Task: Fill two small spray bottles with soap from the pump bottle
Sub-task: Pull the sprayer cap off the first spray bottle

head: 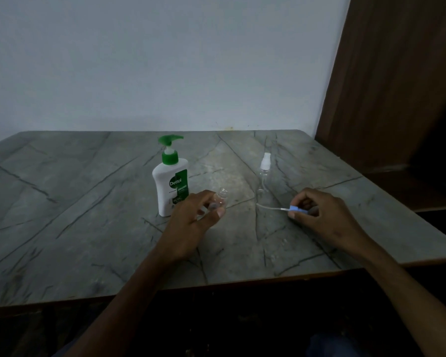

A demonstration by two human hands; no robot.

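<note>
Left hand (200, 217) grips uncapped bottle (220, 200); right hand (319, 215) pinches sprayer (295, 208). Risk: light bottle tipping under pump (171, 176).

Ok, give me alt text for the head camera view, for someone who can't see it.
A left hand holds an uncapped clear spray bottle beside a Dettol pump bottle, while the right hand pinches its removed spray head. A second, capped spray bottle stands behind on the marble-patterned table.

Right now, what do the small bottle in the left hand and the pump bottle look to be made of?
The small bottle looks like clear plastic, possibly glass: the table shows through it, and its threaded neck is bare. The pump bottle looks like opaque white plastic with a slight sheen, a green printed label and a green pump head.
</note>
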